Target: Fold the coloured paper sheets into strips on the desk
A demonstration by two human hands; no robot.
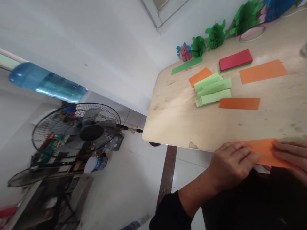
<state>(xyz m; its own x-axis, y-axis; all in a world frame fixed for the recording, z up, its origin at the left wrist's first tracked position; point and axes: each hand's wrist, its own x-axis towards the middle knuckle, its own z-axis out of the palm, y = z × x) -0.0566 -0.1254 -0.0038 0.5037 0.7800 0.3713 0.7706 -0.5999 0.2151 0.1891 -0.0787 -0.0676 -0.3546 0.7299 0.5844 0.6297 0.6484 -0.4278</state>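
Note:
At the table's near edge, an orange paper strip [265,151] spans both of my hands. My left hand [233,159] has its fingers curled over the strip's left end. On the other end lies my right hand [292,155], fingers across the paper and partly cut off by the frame's edge. Farther in on the table are folded light green paper strips [213,89] in a loose pile, partly over an orange piece [200,76]. A darker orange strip [240,103] and a wider orange sheet [263,72] lie to their right.
Stacked red paper [236,59] and a green strip [187,65] lie farther back. Green paper turtle shapes [216,35], a pink one [185,52] and a tape roll [252,34] stand near the wall. Left of the table are a black fan [92,132] and a water bottle [48,81].

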